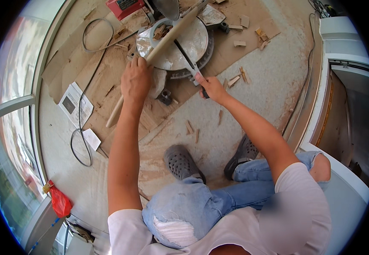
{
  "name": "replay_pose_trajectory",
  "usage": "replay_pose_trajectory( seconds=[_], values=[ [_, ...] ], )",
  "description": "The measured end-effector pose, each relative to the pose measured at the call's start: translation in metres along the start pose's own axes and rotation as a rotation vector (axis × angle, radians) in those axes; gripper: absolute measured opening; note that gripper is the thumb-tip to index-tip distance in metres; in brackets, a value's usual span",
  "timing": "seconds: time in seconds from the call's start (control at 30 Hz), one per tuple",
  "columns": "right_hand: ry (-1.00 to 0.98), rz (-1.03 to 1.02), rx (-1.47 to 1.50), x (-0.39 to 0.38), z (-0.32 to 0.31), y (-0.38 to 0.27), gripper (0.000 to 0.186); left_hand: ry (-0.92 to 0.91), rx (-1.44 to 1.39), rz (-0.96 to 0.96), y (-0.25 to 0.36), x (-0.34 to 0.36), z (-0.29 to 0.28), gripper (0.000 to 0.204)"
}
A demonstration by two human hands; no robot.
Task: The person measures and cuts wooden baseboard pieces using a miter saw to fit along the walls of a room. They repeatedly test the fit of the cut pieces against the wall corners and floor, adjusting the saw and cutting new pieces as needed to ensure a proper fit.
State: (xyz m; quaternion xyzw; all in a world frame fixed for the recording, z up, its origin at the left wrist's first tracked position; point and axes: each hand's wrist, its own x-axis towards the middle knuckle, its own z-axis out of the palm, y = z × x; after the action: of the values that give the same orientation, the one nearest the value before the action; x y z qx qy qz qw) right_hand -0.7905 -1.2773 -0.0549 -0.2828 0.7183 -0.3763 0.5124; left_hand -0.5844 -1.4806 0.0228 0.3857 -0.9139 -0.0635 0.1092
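A long pale wooden strip point(174, 33) lies diagonally across the round metal table point(198, 40) of a mitre saw, against its fence. My left hand point(135, 78) is closed over the strip just left of the table, and the strip's near end sticks out beyond my wrist. My right hand point(212, 89) grips the black-ended handle point(205, 92) at the front of the saw table, below the dark slot. The toothed saw blade point(167, 7) stands raised behind the strip, partly cut off by the picture's top edge. A red saw part point(124, 7) shows beside it.
Cardboard sheeting point(61, 70) lies under the saw, strewn with sawdust and wood offcuts point(239, 43). A black cable point(92, 80) loops over the floor at left, across printed papers point(76, 104). Glass panels line the left; an open doorway point(341, 102) is at right. A red bag point(60, 202) sits lower left.
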Motion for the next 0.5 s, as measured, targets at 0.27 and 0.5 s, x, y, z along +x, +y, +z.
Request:
replay_pose_trajectory(
  seconds=[0.27, 0.5],
  values=[
    [0.061, 0.028, 0.055, -0.003, 0.011, -0.001, 0.075, 0.006, 0.023, 0.015, 0.001, 0.003, -0.002, 0.025],
    [0.028, 0.023, -0.078, -0.001, 0.0, -0.004, 0.075, -0.004, -0.009, 0.06, 0.002, 0.014, 0.01, 0.023]
  ],
)
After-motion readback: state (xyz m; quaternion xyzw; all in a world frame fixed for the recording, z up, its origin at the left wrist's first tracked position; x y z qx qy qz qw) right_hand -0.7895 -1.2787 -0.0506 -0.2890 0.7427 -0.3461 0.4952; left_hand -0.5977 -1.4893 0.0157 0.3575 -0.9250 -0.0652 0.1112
